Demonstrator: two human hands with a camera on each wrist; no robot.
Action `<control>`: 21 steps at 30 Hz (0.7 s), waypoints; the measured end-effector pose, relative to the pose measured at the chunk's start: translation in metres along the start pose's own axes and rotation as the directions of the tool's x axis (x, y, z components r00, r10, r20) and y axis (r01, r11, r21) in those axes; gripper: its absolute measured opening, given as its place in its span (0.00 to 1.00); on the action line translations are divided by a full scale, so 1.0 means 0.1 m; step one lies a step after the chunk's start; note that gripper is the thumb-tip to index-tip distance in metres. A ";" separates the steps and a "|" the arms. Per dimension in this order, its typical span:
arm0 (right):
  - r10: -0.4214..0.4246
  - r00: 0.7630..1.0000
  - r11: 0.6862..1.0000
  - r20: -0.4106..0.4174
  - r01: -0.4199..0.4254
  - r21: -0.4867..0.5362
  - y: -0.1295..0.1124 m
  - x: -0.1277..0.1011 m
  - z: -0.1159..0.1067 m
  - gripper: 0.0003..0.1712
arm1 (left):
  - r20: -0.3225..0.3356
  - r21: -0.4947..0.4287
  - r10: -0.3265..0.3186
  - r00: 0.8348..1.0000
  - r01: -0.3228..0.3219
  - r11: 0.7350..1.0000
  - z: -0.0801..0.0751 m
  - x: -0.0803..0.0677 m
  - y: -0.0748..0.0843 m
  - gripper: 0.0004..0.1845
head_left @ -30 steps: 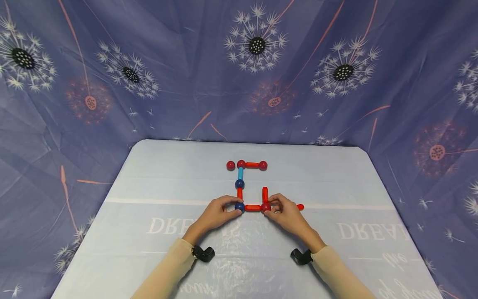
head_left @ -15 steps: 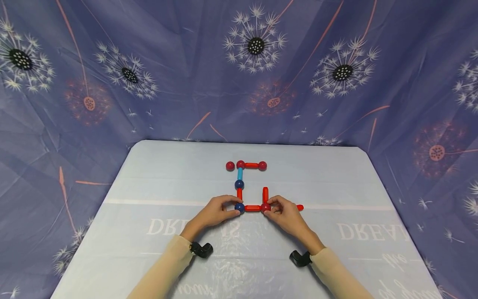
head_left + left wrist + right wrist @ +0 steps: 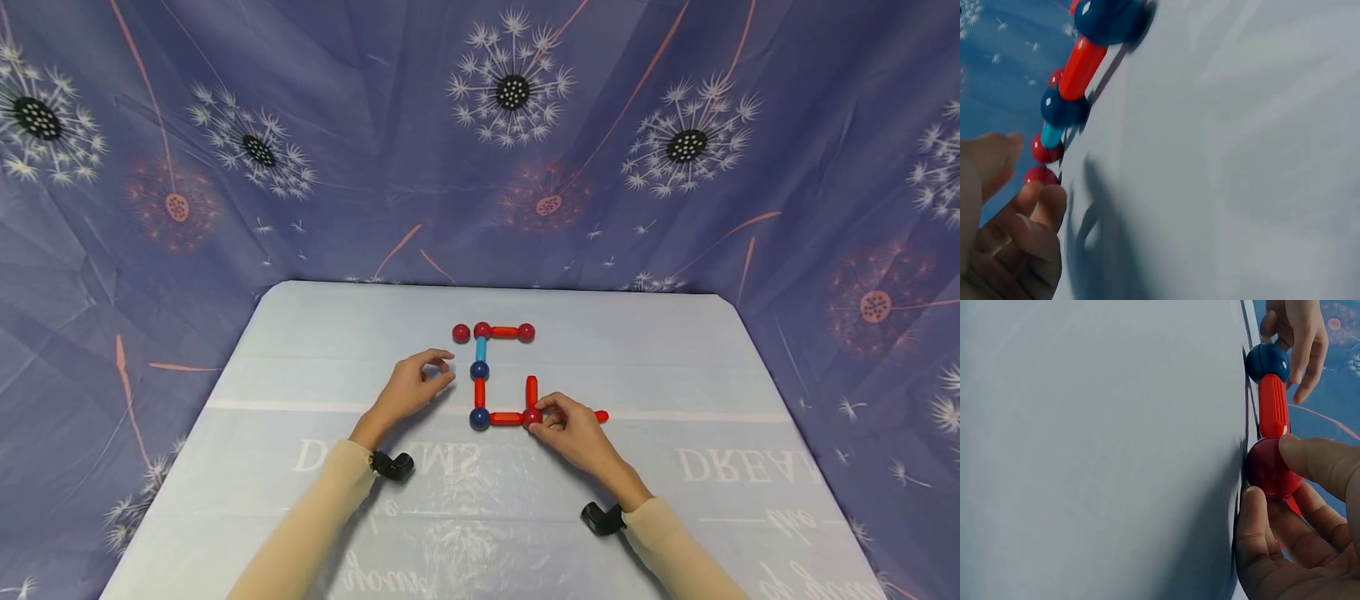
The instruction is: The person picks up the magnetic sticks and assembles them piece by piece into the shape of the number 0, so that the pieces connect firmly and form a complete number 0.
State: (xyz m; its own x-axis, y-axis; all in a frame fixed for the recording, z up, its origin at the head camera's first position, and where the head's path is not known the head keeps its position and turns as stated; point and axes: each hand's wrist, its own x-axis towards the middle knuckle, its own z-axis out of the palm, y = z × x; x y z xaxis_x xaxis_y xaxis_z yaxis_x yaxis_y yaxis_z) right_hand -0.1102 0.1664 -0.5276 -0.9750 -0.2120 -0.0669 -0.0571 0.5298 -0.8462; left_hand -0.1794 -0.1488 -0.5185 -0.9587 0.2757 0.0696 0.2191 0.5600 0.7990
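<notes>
My right hand pinches a red ball between thumb and fingers at the near right corner of a ball-and-rod figure. One red rod points away from that ball, and another red rod joins it to a near blue ball. Further up the left side come a red rod, a second blue ball, a light blue rod and a far red ball. Left of this side hovers my left hand, fingers loosely bent, holding nothing.
A loose red ball lies beside the far corner. From that corner a red rod runs right to another red ball. Behind my right hand, one end of a red rod shows. A patterned curtain hangs behind the white table.
My left hand has let go of the near blue ball and moved left and away from me. The right hand stays on its red ball.
</notes>
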 end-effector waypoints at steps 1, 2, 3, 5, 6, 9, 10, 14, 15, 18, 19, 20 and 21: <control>-0.001 1.000 1.000 0.000 0.001 0.001 0.00 0.00 0.00 0.18 | -0.021 0.001 -0.001 1.000 0.001 1.000 -0.02 0.04 -0.02 0.21; -0.001 1.000 1.000 0.001 0.001 0.002 0.00 0.00 0.00 0.18 | -0.040 0.003 -0.003 0.999 0.004 1.000 -0.03 0.07 -0.04 0.21; 0.001 1.000 1.000 0.001 -0.001 0.002 0.00 0.00 0.00 0.18 | -0.056 -0.003 -0.010 0.998 0.010 1.000 -0.05 0.11 -0.05 0.21; 0.007 1.000 1.000 0.003 -0.007 0.004 0.01 0.00 0.01 0.18 | -0.083 -0.022 -0.019 0.996 0.017 1.000 -0.06 0.18 -0.06 0.22; 0.008 1.000 1.000 0.003 -0.008 0.003 0.01 0.01 0.01 0.18 | -0.096 -0.029 -0.024 0.995 0.022 0.999 -0.06 0.21 -0.06 0.22; 0.014 1.000 1.000 0.005 -0.014 0.005 0.02 0.00 0.01 0.18 | -0.121 -0.055 -0.037 0.992 0.030 0.998 -0.05 0.31 -0.05 0.23; 0.017 1.000 1.000 0.005 -0.018 0.006 0.02 0.00 0.01 0.18 | -0.128 -0.061 -0.038 0.991 0.030 0.998 -0.04 0.34 -0.06 0.23; 0.027 1.000 1.000 0.005 -0.027 0.009 0.01 0.00 0.01 0.18 | -0.149 -0.091 -0.038 0.988 0.024 0.996 0.02 0.44 -0.07 0.24; 0.028 1.000 1.000 0.005 -0.028 0.009 0.01 0.00 0.01 0.18 | -0.153 -0.099 -0.034 0.988 0.019 0.995 0.03 0.47 -0.07 0.24; 0.023 1.000 1.000 0.005 -0.024 0.007 0.01 0.00 0.01 0.18 | -0.166 -0.108 -0.032 0.986 0.014 0.994 0.08 0.52 -0.08 0.24; 0.022 1.000 1.000 0.006 -0.022 0.008 0.00 0.00 0.00 0.18 | -0.171 -0.106 -0.035 0.985 0.017 0.994 0.09 0.54 -0.08 0.24; 0.017 1.000 1.000 0.008 -0.017 0.007 0.01 0.00 0.00 0.18 | -0.173 -0.111 -0.039 0.984 0.020 0.994 0.11 0.55 -0.08 0.24; 0.013 1.000 1.000 0.009 -0.014 0.007 0.01 0.00 0.00 0.18 | -0.176 -0.113 -0.045 0.983 0.025 0.993 0.13 0.56 -0.08 0.24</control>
State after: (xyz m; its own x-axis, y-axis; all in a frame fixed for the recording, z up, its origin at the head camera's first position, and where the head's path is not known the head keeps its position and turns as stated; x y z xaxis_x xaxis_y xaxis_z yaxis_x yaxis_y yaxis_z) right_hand -0.1104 0.1666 -0.5286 -0.9737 -0.2120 -0.0829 -0.0424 0.5266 -0.8491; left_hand -0.2324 -0.1281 -0.5287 -0.9845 0.1087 0.1374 0.1729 0.4746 0.8631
